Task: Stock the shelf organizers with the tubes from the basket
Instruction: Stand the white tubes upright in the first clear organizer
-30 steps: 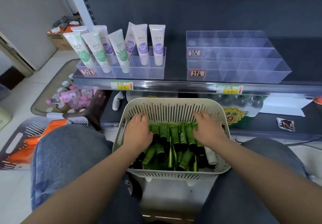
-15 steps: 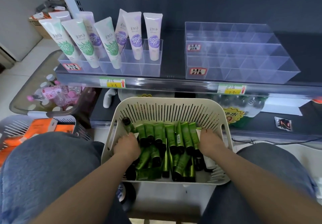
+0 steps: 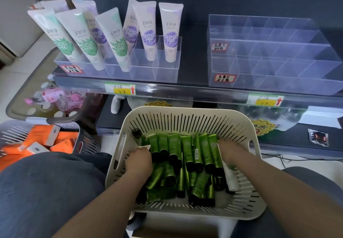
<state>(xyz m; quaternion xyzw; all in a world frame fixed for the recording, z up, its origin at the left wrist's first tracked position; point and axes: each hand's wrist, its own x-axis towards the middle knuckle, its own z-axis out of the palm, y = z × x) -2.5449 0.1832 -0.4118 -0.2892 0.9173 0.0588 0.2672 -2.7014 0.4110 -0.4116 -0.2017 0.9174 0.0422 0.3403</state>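
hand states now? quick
Left hand: fingers curled among the green tubes; grip cannot be told.
Right hand: fingertips hidden beside the tubes; cannot be told.

Glossy green plastic tubes [image 3: 187,150] in a matt cream slotted plastic basket [image 3: 187,117]; clear acrylic organizers [image 3: 269,82]

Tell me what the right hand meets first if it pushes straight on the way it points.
Probably the slotted far wall of the basket: the right hand points forward, alongside the green tubes. Depth is unclear; angled downward, it could meet the basket floor first.
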